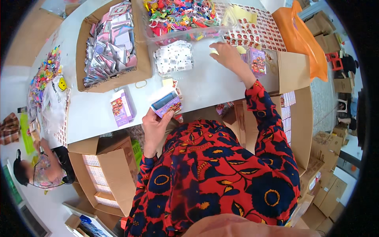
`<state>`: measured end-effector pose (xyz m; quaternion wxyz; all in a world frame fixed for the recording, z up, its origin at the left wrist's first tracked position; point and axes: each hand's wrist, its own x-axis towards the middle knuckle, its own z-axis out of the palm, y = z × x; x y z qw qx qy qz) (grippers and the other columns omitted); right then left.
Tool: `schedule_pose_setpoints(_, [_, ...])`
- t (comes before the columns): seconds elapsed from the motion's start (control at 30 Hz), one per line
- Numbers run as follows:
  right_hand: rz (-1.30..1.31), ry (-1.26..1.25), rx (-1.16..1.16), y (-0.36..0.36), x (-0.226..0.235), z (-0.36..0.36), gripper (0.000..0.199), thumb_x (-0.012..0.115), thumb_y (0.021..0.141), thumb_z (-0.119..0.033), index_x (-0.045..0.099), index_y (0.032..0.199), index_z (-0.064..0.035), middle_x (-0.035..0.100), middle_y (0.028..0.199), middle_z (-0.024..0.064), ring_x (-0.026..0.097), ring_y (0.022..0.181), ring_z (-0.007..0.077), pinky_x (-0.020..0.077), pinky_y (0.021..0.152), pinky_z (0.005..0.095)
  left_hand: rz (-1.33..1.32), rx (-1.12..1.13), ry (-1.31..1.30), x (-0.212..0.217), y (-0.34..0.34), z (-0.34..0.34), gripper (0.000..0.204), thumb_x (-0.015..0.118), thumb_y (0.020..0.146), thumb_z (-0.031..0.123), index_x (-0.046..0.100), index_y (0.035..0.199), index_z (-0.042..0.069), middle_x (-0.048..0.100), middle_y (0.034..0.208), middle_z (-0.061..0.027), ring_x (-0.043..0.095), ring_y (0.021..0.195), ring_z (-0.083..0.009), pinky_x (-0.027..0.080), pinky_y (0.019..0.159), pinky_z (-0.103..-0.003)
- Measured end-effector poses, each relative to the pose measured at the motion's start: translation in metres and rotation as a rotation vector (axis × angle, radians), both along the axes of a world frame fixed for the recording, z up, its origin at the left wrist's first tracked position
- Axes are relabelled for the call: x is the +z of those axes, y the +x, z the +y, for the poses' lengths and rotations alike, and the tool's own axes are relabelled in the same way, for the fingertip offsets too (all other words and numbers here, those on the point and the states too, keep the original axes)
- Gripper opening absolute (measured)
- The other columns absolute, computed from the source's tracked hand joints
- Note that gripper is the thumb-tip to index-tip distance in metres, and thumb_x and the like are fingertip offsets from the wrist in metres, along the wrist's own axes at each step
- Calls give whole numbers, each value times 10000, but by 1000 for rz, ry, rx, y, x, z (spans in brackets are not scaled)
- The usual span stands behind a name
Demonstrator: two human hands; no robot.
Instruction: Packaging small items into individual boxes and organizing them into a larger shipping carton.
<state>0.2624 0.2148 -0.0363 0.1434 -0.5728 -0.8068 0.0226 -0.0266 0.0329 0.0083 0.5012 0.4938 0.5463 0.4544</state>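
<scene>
My left hand (154, 128) grips a small purple carton (172, 107) near the table's front edge. The carton is tilted with its top open, showing a dark inside. Farther off to the right, my right hand (228, 56) reaches over the table with thumb and forefinger closed around a pale yellow slip (213, 51). Just right of that hand stands another purple carton (258, 62) with cartoon figures. A third purple carton (120, 108) lies left of my left hand, its top flap open. Behind the held carton, small printed sticker pieces (176, 85) lie on the table.
A cardboard box (143, 59) of pink and grey packets stands at left, beside a pile of white packets (173, 57). Behind are a clear bin (189, 34) of colourful trinkets, sticker sheets (272, 33) and an orange bag (296, 35). Open cartons flank me; another person (43, 168) sits far left.
</scene>
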Motion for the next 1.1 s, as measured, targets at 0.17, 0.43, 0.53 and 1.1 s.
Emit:
schedule_pose_setpoints(0.17, [334,78,73,-24,72,40,165,558,816,-248,656,895,-141,639,700,93,629,662,313,499,615,422,-8,23,22,-11,-5,6,335,684,804,48,569,1108,-37,654,972,-67,584,859,-98,481,774,-250])
schedule_pose_setpoints(0.43, [-86,26,296,7,26,166,268,640,734,-268,642,927,-82,652,873,140,632,808,332,502,675,434,14,34,-25,-4,-14,16,343,672,806,30,558,1120,-48,650,983,-82,593,859,-104,487,767,-248])
schedule_pose_setpoints(0.53, [-196,-305,266,-14,27,172,376,690,666,-265,631,977,-62,639,988,140,616,900,332,501,732,423,-9,66,-36,-8,-19,15,348,665,809,23,551,1130,-47,648,992,-84,593,869,-107,485,779,-249])
schedule_pose_setpoints(1.1, [-86,-327,191,46,13,225,225,601,778,-139,627,991,-71,638,814,110,643,648,211,544,584,341,-4,0,-87,-12,-19,41,353,666,807,21,552,1135,-43,651,983,-81,587,875,-104,483,784,-251])
